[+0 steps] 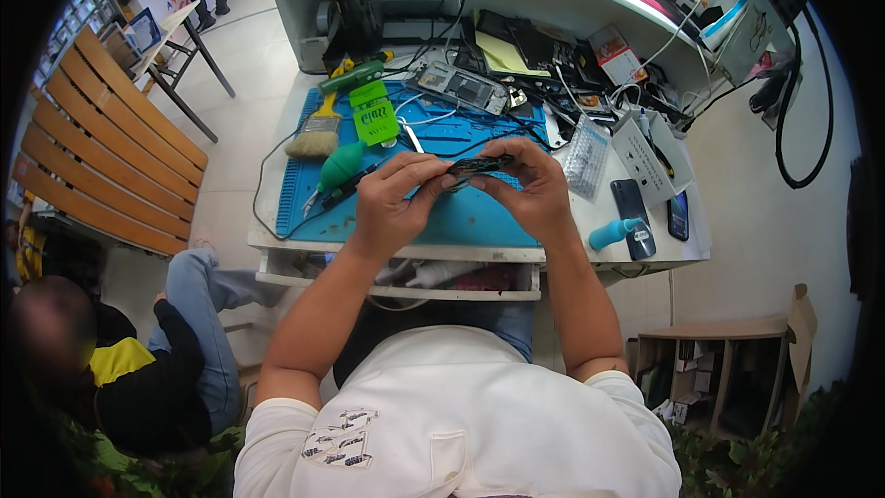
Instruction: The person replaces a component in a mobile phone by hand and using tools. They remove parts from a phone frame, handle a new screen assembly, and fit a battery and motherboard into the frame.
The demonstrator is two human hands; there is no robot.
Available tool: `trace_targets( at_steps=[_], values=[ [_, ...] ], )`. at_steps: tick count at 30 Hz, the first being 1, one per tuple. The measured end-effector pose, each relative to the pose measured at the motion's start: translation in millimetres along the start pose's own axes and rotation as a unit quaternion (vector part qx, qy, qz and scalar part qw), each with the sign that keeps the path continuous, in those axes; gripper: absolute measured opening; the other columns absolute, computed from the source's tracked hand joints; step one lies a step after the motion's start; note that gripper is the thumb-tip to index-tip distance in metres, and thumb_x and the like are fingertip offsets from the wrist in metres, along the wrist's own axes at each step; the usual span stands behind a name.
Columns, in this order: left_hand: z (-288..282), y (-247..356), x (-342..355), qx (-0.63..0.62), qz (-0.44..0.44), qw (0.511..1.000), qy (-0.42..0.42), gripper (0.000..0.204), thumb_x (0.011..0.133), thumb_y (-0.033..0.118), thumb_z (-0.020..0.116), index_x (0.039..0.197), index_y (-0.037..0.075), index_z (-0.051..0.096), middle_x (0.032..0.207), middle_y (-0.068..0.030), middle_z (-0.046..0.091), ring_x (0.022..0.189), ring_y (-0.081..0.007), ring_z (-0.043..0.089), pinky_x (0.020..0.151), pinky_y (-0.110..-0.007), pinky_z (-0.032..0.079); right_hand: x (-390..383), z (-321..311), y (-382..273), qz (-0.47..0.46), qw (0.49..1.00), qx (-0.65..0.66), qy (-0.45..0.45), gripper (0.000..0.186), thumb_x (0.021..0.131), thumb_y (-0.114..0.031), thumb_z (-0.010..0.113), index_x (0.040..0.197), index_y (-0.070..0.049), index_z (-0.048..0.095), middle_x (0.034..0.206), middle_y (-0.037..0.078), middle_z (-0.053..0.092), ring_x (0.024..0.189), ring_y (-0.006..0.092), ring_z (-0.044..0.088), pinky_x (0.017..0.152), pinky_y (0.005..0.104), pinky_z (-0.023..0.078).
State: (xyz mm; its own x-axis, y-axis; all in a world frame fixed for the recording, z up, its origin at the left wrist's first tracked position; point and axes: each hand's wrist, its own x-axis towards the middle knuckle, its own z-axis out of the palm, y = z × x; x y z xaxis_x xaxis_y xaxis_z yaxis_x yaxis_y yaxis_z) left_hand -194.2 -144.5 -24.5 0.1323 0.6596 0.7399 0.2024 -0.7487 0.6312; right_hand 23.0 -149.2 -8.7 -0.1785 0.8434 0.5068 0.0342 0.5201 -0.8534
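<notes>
My left hand (395, 201) and my right hand (533, 192) pinch a thin, dark, flat piece (481, 165) between them, above the blue work mat (470, 229). It looks like a phone part, but its edge-on angle and my fingers hide most of it. A green air blower bulb (343, 164) and a black pen-like tool (345, 190) lie just left of my left hand. Farther left are a wide brush (318, 135) and green packets (373, 115). Beyond my hands, an opened phone frame (461, 87) rests among cables.
The drawer (396, 292) below the bench edge is pulled out. To the right lie bubble wrap (586, 159), a white box (645, 166), a light-blue bottle (612, 234) and a dark phone (632, 208). A person (138, 369) sits at left near a slatted wooden bench (111, 148).
</notes>
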Motion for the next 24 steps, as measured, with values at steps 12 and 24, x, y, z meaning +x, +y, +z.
trace_targets(
  at_steps=[12,24],
  values=[
    [2,-15,-4,-0.244,-0.353,0.903,0.015,0.026,0.097,0.016,0.079,0.114,-0.004,0.073,0.096,-0.0078,0.076,0.085,-0.0113,0.072,0.073,-0.027,0.062,17,20,14,0.158,0.977,0.143,-0.008,0.045,0.089,-0.01,0.085,0.125,0.002,0.06,0.113,0.008,0.072,0.101,0.0118,0.069,0.091,0.0284,0.056],
    [-6,-26,-6,-0.239,-0.246,0.938,0.044,0.022,0.092,0.006,0.081,0.111,-0.004,0.075,0.099,-0.0098,0.076,0.084,-0.0141,0.074,0.077,-0.028,0.063,8,29,12,0.168,0.973,0.158,-0.004,0.039,0.091,-0.008,0.082,0.123,0.002,0.06,0.107,0.007,0.073,0.095,0.0101,0.068,0.085,0.028,0.057]
  ],
)
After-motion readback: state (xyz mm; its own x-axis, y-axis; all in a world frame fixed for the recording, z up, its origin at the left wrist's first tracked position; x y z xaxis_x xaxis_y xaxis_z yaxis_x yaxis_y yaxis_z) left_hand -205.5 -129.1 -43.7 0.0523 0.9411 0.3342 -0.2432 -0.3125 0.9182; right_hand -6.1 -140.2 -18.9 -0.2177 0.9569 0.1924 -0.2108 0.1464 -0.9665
